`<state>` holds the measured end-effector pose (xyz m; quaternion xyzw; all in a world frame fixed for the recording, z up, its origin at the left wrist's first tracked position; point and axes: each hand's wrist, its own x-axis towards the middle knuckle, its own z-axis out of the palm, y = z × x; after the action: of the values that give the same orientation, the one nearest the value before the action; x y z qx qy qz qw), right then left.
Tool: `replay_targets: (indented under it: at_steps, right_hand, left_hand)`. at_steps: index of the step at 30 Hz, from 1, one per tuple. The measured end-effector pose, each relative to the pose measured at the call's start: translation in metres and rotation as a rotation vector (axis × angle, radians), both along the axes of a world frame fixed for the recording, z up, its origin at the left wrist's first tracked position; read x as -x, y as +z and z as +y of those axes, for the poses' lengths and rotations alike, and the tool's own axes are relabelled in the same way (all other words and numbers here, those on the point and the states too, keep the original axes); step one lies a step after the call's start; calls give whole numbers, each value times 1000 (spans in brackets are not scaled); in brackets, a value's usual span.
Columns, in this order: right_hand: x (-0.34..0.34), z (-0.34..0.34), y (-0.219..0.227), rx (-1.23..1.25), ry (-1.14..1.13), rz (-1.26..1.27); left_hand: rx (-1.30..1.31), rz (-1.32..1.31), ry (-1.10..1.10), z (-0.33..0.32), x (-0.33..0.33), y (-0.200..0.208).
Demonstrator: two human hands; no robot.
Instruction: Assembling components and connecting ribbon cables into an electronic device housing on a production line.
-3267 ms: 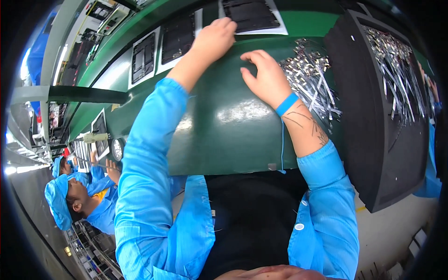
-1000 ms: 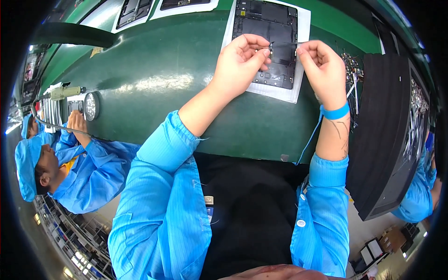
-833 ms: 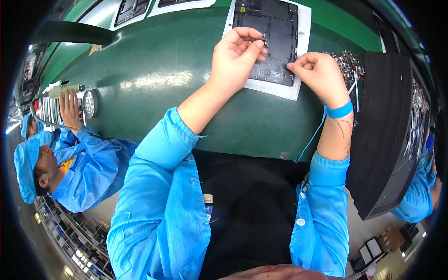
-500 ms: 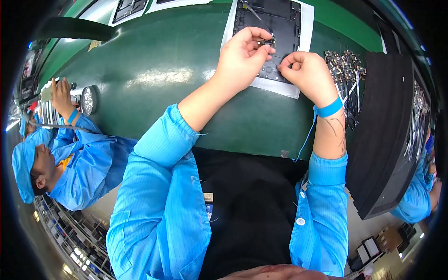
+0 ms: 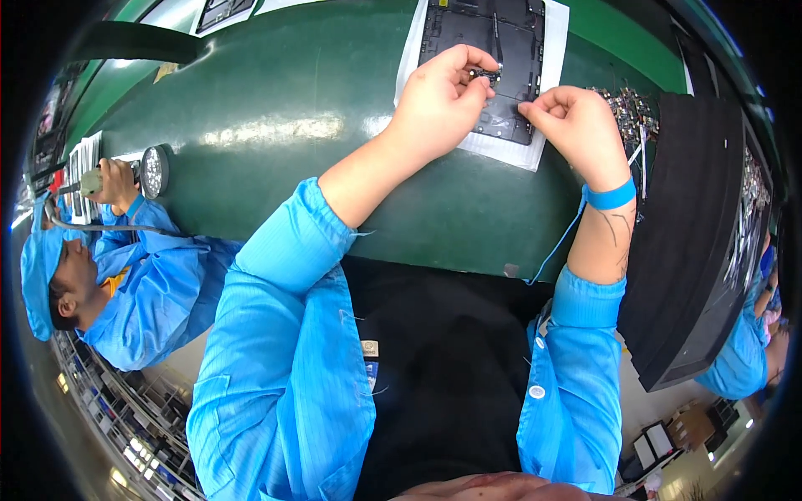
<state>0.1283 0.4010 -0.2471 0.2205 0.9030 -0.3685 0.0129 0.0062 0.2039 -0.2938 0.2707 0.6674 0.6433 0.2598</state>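
My left hand [image 5: 439, 102] pinches a small circuit board [image 5: 487, 77] between thumb and fingers. A thin dark ribbon cable [image 5: 497, 35] runs up from that board. Both are over a black tablet housing [image 5: 458, 27], which lies on a white sheet [image 5: 511, 154]. At the housing's lower right edge, my right hand [image 5: 576, 127] is closed, thumb and index fingertips together. Whatever those fingertips hold, if anything, is too small to make out. A blue strap with a cord circles the right wrist.
On the right, a pile of small boards with cables [image 5: 628, 113] lies beside a tall black box [image 5: 681, 225]. A dark curved arm [image 5: 134, 43] juts over the green table [image 5: 276, 179] at the upper left. A co-worker in blue [image 5: 150, 292] sits at left, holding a tool.
My right hand has shifted right, toward the housing's edge. My left hand has moved slightly right with the board, and its cable stands more upright. The co-worker's hand is lower.
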Motion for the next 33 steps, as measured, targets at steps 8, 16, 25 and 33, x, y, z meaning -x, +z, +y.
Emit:
replay_targets:
  at_steps: [8, 16, 25, 33]
  right_hand:
    - [5, -16, -6, 11, 106, 26]
    - [0, -16, -8, -129, 80, 86]
    - [1, -16, -13, -71, 81, 92]
    - [3, -7, -18, -22, 122, 153]
  left_hand:
    - [55, 65, -31, 2, -3, 3]
    - [61, 64, -33, 2, -8, 2]
    - [53, 67, -28, 4, -5, 0]
    - [38, 69, -4, 3, -4, 0]
